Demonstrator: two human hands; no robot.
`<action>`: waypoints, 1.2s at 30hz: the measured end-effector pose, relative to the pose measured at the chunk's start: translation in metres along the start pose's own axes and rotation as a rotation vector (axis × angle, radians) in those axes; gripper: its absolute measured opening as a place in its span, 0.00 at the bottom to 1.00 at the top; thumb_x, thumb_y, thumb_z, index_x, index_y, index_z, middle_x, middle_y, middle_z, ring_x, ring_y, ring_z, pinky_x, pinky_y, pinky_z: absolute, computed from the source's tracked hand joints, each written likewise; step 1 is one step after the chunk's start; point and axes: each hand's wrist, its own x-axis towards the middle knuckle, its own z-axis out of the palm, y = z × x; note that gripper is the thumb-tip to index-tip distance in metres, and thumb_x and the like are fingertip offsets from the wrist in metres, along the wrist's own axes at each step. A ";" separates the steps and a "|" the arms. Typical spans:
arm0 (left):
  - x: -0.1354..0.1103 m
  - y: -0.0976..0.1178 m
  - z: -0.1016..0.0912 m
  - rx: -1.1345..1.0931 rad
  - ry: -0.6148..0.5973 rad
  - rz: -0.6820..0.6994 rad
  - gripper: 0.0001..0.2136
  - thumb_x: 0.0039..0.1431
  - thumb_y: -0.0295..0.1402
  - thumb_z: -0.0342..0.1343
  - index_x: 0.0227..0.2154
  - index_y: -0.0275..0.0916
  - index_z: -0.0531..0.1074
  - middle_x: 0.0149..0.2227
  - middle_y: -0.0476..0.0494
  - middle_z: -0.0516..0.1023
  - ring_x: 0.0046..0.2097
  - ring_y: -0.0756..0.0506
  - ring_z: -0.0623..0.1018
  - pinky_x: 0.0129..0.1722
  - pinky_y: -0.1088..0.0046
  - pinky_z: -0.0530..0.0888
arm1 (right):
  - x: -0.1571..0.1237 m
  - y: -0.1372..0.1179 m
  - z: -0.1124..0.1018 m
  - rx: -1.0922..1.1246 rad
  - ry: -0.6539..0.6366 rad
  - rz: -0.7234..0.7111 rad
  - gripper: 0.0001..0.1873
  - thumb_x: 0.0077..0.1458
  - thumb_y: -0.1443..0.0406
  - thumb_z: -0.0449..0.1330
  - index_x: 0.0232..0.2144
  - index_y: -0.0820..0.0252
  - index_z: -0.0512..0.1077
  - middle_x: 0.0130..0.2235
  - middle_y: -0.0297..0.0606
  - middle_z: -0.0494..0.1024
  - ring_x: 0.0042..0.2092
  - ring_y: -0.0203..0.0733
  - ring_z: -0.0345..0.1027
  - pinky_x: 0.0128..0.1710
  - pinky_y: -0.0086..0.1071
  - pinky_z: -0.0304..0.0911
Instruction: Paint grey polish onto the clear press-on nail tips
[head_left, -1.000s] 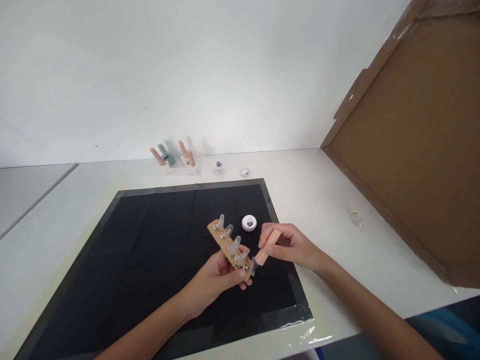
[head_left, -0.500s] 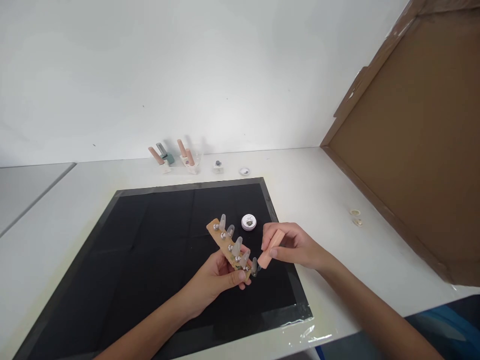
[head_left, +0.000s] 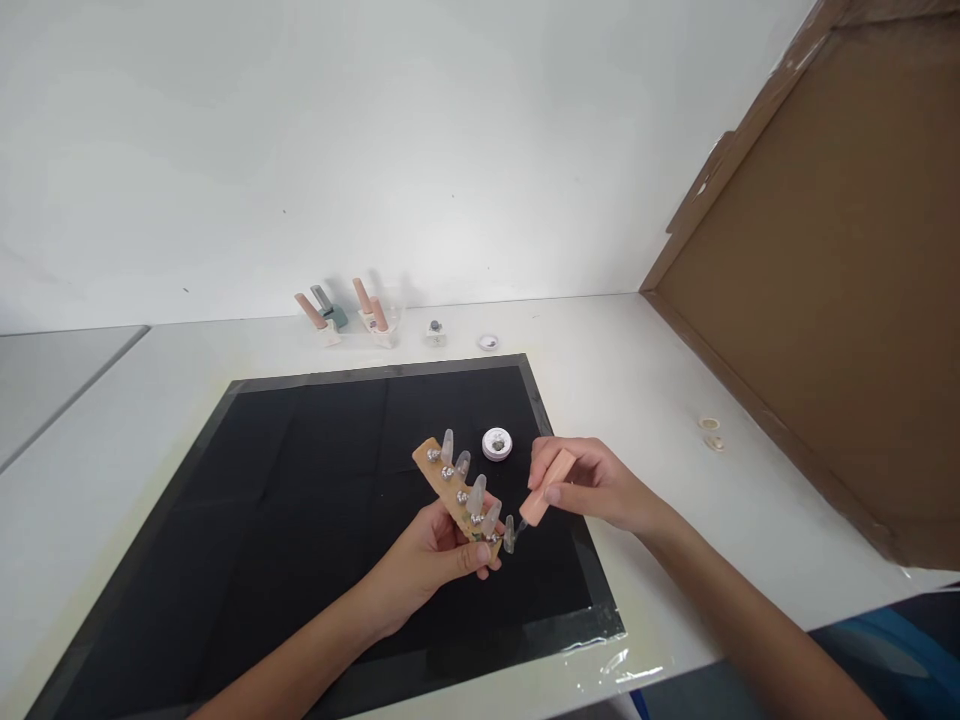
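now the right hand [head_left: 592,485], pinching a peach cap [head_left: 549,488], sits slightly higher, brush [head_left: 521,528] still by the end nail tip [head_left: 509,534], brushing seemingly unfinished; left hand [head_left: 435,557] grips the strip [head_left: 448,493] toward the mat's [head_left: 210,500] right edge.

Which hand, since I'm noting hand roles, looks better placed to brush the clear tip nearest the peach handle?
Probably the right hand: it holds the peach handle, its brush close by that clear tip. The left hand grips the tan strip.
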 end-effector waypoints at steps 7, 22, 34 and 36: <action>0.000 0.000 0.001 -0.004 0.015 -0.018 0.18 0.43 0.34 0.67 0.38 0.39 0.71 0.32 0.49 0.73 0.31 0.49 0.73 0.31 0.72 0.68 | 0.001 0.001 0.003 -0.097 -0.003 0.049 0.09 0.56 0.64 0.59 0.25 0.60 0.73 0.31 0.37 0.75 0.33 0.37 0.66 0.32 0.32 0.60; 0.000 0.003 0.003 0.015 0.013 -0.032 0.19 0.42 0.34 0.67 0.39 0.39 0.71 0.30 0.49 0.74 0.31 0.49 0.73 0.31 0.72 0.67 | 0.001 0.001 0.003 -0.025 -0.060 0.054 0.08 0.54 0.63 0.61 0.26 0.61 0.72 0.32 0.37 0.74 0.32 0.36 0.66 0.31 0.31 0.60; -0.001 0.001 0.001 -0.028 0.018 -0.004 0.19 0.44 0.34 0.66 0.40 0.39 0.71 0.32 0.49 0.73 0.31 0.49 0.74 0.30 0.72 0.68 | 0.002 0.003 -0.002 0.111 0.059 0.159 0.07 0.54 0.62 0.61 0.30 0.61 0.73 0.30 0.35 0.75 0.26 0.32 0.64 0.25 0.27 0.57; -0.001 0.003 0.000 -0.041 0.024 -0.001 0.18 0.46 0.34 0.66 0.41 0.39 0.70 0.33 0.49 0.73 0.31 0.50 0.74 0.30 0.73 0.68 | 0.001 0.003 -0.002 0.183 0.036 0.161 0.08 0.53 0.61 0.61 0.31 0.61 0.73 0.26 0.34 0.74 0.23 0.31 0.61 0.23 0.27 0.55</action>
